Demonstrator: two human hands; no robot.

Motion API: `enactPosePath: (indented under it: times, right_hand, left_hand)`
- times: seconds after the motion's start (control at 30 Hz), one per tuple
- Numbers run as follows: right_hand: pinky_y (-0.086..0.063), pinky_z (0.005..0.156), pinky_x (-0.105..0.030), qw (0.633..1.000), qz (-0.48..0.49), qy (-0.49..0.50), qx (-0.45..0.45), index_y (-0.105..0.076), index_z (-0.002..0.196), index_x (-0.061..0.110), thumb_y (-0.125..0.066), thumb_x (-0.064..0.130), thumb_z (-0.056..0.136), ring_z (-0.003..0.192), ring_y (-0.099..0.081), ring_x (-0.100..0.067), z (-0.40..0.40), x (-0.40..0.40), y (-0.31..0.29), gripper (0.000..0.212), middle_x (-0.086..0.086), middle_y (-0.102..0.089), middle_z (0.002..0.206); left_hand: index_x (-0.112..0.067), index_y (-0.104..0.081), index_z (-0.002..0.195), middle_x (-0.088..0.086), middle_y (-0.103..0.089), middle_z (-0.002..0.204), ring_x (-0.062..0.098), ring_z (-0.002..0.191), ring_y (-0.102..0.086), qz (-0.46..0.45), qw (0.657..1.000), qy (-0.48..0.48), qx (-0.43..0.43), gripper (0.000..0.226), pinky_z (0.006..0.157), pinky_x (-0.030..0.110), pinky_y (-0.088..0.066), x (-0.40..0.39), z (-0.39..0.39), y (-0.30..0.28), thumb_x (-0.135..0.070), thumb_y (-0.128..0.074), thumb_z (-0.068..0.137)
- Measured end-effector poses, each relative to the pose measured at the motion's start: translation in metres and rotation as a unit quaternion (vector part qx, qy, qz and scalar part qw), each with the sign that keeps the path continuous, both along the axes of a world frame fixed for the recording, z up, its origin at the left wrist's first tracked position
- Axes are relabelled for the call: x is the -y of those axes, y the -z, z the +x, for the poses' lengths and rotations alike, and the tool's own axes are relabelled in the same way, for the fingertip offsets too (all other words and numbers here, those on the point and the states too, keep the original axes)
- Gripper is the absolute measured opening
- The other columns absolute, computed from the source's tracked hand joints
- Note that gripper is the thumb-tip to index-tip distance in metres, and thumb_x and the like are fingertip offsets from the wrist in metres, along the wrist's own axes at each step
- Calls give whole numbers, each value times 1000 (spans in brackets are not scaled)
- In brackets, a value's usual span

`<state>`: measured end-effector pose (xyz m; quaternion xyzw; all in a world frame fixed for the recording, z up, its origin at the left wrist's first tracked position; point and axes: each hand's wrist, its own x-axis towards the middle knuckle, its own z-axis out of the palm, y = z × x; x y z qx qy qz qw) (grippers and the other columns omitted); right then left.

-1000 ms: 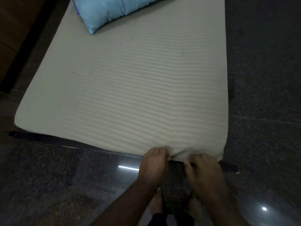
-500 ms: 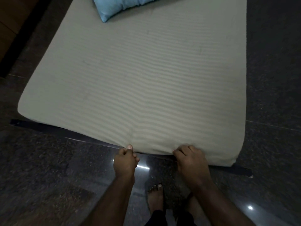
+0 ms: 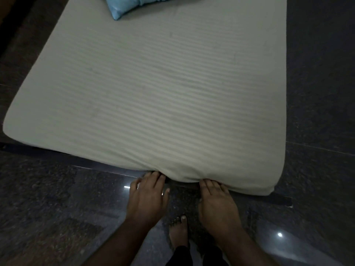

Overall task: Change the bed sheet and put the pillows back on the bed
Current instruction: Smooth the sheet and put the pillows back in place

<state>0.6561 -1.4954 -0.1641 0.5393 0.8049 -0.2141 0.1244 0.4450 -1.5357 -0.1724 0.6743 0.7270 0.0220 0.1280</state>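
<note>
A pale striped bed sheet [image 3: 153, 93] covers the mattress, smooth on top and bunched a little at the near edge. A light blue pillow [image 3: 130, 4] lies at the far end, partly cut off by the frame. My left hand [image 3: 147, 198] and my right hand [image 3: 217, 204] are side by side at the near edge of the mattress. The fingers of both are fairly straight, and their tips press in under the sheet's fold, where they are hidden.
A dark bed frame rail [image 3: 86, 163] sticks out below the mattress along the near edge. Polished dark stone floor [image 3: 317, 93] surrounds the bed. My bare foot [image 3: 178, 229] stands between my arms. A wooden surface shows at the far left.
Both hands have uncurled from a fist-like grip on the sheet's edge into flatter hands pushing under the mattress. The view has shifted closer to the near edge.
</note>
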Motion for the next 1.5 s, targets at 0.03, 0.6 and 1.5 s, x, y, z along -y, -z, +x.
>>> enactPosePath:
  times: [0.03,0.6,1.5]
  right_hand:
    - [-56,91,-46,999,-24,7,25,-70,118,4,-59,27,65,103,-68,-31,-6,-4,-2,59,-13,-71,116]
    - [-34,110,-36,988,-151,-8,27,-43,143,13,-52,33,85,133,-47,-29,-8,-40,-13,62,-11,-50,144]
    - [-48,96,-38,981,-170,15,95,-62,124,17,-58,34,88,117,-60,-29,107,-68,-19,39,-8,-64,127]
  left_hand:
    - [-19,-63,124,-2,-63,125,22,118,-58,-12,1000,18,-14,46,101,44,-39,1,-2,0,-42,-52,86]
    - [-26,-65,122,-4,-65,124,21,118,-59,-309,923,73,-216,61,104,45,-41,-83,32,-31,-71,-62,81]
    - [-8,-65,63,9,-58,53,29,39,-56,-98,959,220,-152,5,35,31,-45,-36,23,-36,-12,-65,63]
